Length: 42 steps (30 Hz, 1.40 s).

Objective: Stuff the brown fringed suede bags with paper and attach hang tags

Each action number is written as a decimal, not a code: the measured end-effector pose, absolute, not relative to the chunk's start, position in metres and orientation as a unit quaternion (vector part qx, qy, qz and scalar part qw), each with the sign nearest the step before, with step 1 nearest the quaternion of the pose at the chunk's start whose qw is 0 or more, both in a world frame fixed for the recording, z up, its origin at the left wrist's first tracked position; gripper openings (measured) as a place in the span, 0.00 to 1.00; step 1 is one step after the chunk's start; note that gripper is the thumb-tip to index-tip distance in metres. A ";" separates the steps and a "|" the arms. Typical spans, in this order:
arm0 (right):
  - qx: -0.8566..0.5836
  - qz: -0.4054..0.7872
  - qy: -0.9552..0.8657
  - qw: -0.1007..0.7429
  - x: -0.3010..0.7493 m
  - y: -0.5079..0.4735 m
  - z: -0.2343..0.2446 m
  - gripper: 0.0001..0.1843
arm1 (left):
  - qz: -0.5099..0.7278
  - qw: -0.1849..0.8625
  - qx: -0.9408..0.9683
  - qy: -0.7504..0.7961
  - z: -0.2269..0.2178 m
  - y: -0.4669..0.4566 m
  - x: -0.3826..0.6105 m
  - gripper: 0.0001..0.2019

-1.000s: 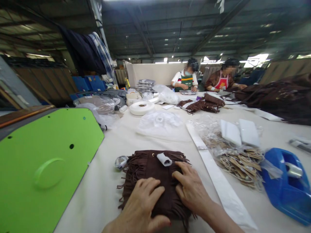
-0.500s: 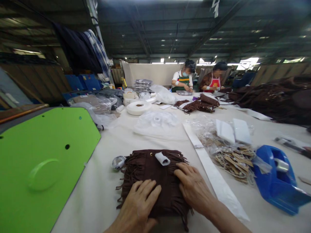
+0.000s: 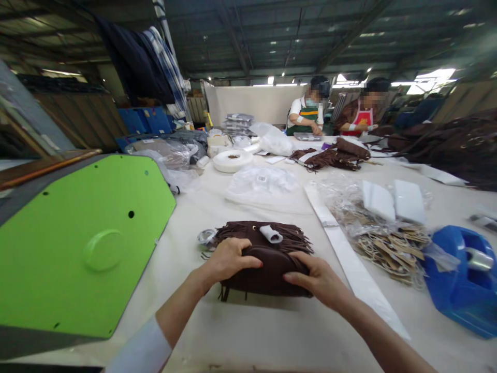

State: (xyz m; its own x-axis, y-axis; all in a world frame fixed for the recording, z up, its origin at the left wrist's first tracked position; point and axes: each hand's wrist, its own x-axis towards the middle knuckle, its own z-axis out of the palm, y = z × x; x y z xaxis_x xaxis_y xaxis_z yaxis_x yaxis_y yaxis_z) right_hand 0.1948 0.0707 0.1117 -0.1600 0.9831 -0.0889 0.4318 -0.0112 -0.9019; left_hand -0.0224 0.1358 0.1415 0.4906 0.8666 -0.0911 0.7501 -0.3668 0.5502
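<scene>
A dark brown fringed bag [image 3: 267, 277] lies before me on the white table, its near end lifted and its smooth bottom turned toward me. My left hand [image 3: 229, 259] grips its left edge, thumb across the near face and fingers behind. On the right edge, my right hand [image 3: 316, 274] holds it the same way, fingertips partly hidden by the bag. A white wrapped piece [image 3: 271, 234] sits on the bag's far part near a metal eyelet. Just left of the bag is a small clear roll [image 3: 206, 237], perhaps tape.
A green board [image 3: 128, 280] stands at left. On the right are a white strip [image 3: 357, 264], paper tags on cords [image 3: 392, 251] and a blue tape dispenser [image 3: 462, 280]. Farther back lie a plastic bag [image 3: 262, 184], a white roll [image 3: 232, 160] and brown fringed pieces [image 3: 330, 155]. Two people work beyond.
Both hands went from lying on the flat bag to gripping its sides. The bag's near end has been raised, folding it up toward the far side. The view shifted slightly.
</scene>
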 end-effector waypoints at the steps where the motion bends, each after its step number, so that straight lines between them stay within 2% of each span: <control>1: -0.558 0.481 -0.599 0.314 0.198 0.082 0.111 0.17 | 0.111 0.264 0.819 0.497 0.142 0.141 -0.021 0.11; 3: -0.543 0.535 -0.568 0.310 0.203 0.096 0.109 0.18 | 0.129 0.241 0.816 0.509 0.138 0.143 -0.022 0.12; 7: -0.523 0.571 -0.544 0.323 0.204 0.098 0.107 0.20 | 0.171 0.175 0.804 0.541 0.128 0.123 -0.040 0.22; 13: -0.527 0.586 -0.518 0.332 0.197 0.095 0.120 0.20 | 0.125 0.152 0.816 0.544 0.130 0.108 -0.069 0.11; 20: -0.546 0.559 -0.521 0.343 0.195 0.101 0.133 0.19 | 0.107 0.065 0.795 0.593 0.150 0.100 -0.042 0.11; 23: -0.549 0.551 -0.525 0.345 0.194 0.099 0.128 0.19 | 0.086 0.072 0.795 0.596 0.147 0.094 -0.033 0.09; 26: -0.543 0.544 -0.538 0.346 0.195 0.099 0.124 0.18 | 0.066 0.092 0.797 0.593 0.145 0.097 -0.036 0.13; 32: -0.538 0.560 -0.531 0.340 0.198 0.103 0.124 0.20 | 0.065 0.222 0.820 0.523 0.162 0.126 -0.066 0.15; 36: -0.541 0.579 -0.503 0.345 0.199 0.104 0.123 0.21 | 0.108 0.260 0.799 0.532 0.155 0.148 -0.079 0.21; 42: -0.540 0.612 -0.476 0.327 0.201 0.106 0.118 0.21 | 0.208 0.230 0.734 0.604 0.124 0.162 -0.095 0.16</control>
